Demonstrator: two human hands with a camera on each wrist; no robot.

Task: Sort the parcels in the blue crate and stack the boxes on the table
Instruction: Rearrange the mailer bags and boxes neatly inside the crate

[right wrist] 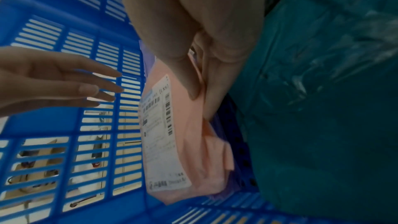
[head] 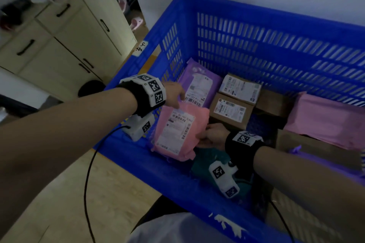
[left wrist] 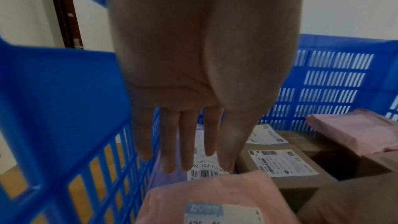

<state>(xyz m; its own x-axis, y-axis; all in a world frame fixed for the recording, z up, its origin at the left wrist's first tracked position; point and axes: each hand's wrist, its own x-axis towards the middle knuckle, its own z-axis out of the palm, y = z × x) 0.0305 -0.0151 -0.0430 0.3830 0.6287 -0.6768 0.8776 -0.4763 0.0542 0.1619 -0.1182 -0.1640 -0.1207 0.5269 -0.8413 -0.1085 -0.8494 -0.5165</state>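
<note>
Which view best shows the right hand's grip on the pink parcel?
Right wrist: the right hand pinches the pink parcel edge, thumb on top. Head view shows that grip from above, fingers partly hidden. Left wrist view shows only the parcel's corner.

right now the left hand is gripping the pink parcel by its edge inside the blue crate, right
No, the right hand grips the pink parcel by its edge inside the blue crate; the right wrist view shows it. The left hand is open above it.

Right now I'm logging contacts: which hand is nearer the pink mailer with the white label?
Right. The right hand pinches the pink mailer's edge; the left hand hovers open just above its far corner, fingers straight, not gripping.
</note>
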